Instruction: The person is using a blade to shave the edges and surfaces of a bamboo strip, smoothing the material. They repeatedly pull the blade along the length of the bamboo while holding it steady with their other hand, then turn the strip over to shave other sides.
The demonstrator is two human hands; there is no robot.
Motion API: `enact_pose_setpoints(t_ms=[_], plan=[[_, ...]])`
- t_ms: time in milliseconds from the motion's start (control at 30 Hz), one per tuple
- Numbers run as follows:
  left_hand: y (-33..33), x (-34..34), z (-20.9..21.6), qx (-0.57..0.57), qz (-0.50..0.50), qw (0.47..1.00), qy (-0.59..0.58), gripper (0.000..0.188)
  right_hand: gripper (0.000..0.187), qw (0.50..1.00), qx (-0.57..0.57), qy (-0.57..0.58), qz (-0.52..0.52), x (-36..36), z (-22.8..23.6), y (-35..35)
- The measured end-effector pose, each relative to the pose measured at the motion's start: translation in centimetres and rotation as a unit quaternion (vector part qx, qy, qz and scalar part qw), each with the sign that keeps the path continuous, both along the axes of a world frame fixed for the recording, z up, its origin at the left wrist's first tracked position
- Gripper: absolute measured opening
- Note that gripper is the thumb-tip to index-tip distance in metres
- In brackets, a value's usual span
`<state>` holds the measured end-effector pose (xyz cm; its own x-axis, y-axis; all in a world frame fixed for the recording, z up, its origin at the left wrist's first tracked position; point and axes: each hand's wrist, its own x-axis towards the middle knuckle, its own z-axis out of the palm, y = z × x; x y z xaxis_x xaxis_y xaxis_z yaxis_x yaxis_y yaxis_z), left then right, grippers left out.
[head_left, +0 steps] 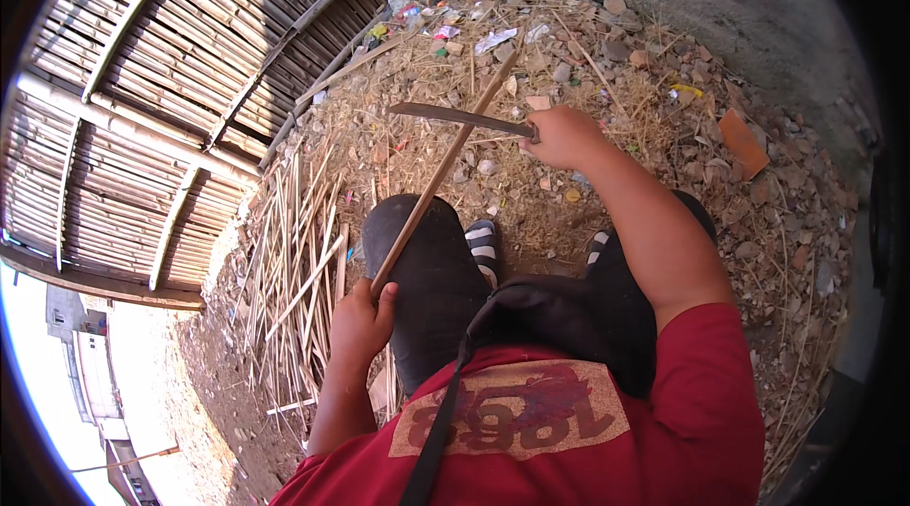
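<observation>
My left hand (363, 316) is closed round the near end of a long, flat strip of wood or bamboo (431, 188). The strip slants up and away to the right, past my left knee. In my right hand (563, 137) is the handle of a machete (462, 117), its dark blade pointing left. The blade crosses the strip in its upper half; whether the two touch I cannot tell. Most of the machete's handle is hidden inside my fist.
A pile of thin split sticks (294, 269) lies on the ground to my left. Beyond it stands a bamboo slat wall (180, 61). Stones, straw and litter cover the ground ahead, with a brick piece (742, 144) at the right. A brick wall (720, 4) rises at the back.
</observation>
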<state>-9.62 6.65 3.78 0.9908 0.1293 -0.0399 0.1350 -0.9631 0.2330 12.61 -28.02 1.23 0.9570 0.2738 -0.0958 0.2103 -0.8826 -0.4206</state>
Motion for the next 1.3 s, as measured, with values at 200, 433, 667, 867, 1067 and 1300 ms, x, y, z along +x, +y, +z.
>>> enact_pose_setpoints(t_ms=[200, 433, 667, 867, 1067, 1300], plan=[[-0.7, 0.0, -0.5, 0.019, 0.002, 1.0, -0.021, 0.05, 0.036, 0.994, -0.018, 0.012, 0.105, -1.8, 0.4, 3.3], [-0.8, 0.0, 0.8, 0.019, 0.004, 1.0, -0.004, 0.054, 0.047, 0.995, 0.074, 0.058, -0.023, 1.9, -2.7, -0.5], [-0.9, 0.2, 0.1, 0.04, -0.008, 0.999, 0.009, 0.054, 0.039, 0.977, -0.012, 0.087, 0.194, -3.1, 1.2, 3.9], [-0.8, -0.1, 0.0, 0.027, -0.012, 0.999, -0.019, 0.043, 0.04, 0.979, -0.01, 0.108, 0.172, -1.6, -0.3, 2.1], [-0.9, -0.1, -0.3, 0.021, 0.003, 0.999, -0.03, 0.038, 0.035, 0.985, -0.049, 0.056, 0.156, -2.8, 1.3, 2.8], [-0.5, 0.0, -1.2, 0.04, -0.02, 0.997, -0.066, 0.035, 0.034, 0.997, 0.019, 0.049, 0.053, 0.6, -2.4, 0.7]])
